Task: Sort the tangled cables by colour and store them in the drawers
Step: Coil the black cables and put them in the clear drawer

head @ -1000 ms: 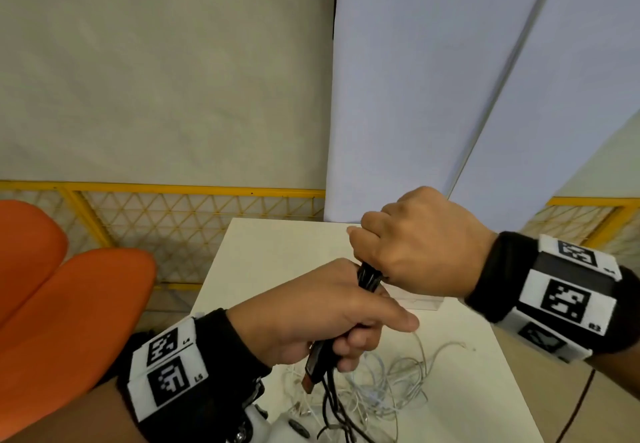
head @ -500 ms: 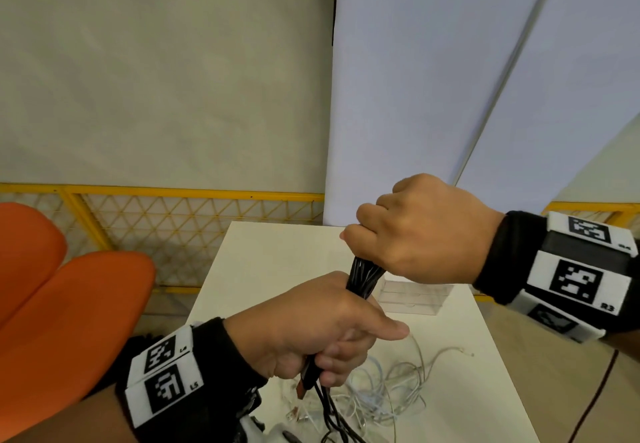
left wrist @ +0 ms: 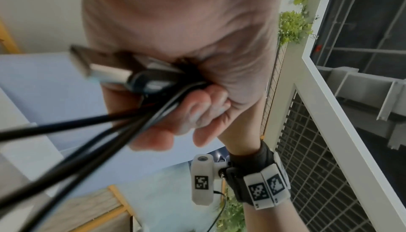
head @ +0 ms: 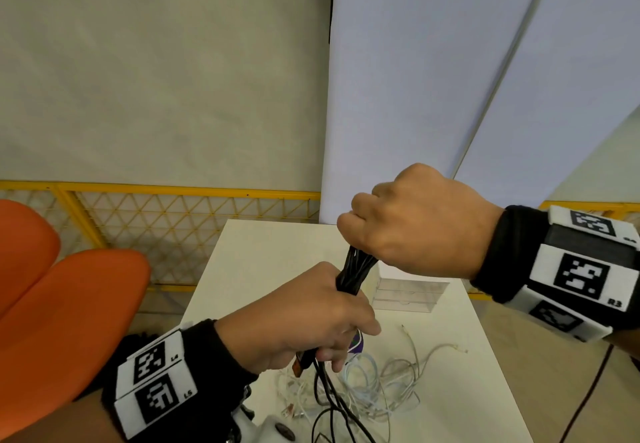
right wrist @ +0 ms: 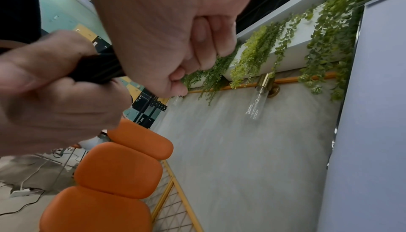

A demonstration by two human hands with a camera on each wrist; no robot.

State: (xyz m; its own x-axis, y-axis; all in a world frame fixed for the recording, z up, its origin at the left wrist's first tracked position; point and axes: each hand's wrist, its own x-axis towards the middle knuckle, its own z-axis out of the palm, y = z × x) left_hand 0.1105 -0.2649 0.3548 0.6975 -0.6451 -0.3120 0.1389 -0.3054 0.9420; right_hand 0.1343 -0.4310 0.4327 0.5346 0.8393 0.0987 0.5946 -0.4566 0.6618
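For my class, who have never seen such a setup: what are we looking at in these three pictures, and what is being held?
No machine: a person with cameras on the head and on each wrist. The head view looks down at a white table. The left hand and the right hand both grip one bundle of black cables, held above the table. White cables lie tangled below, before a clear plastic drawer box. The left wrist view shows the fingers round the cables and a USB plug. The right wrist view shows the right fist from beneath.

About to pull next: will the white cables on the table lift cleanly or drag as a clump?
The white cables look thin and limp, so likely floppy. Their loops overlap, so they probably drag together. Loose ends may snag the black cables.
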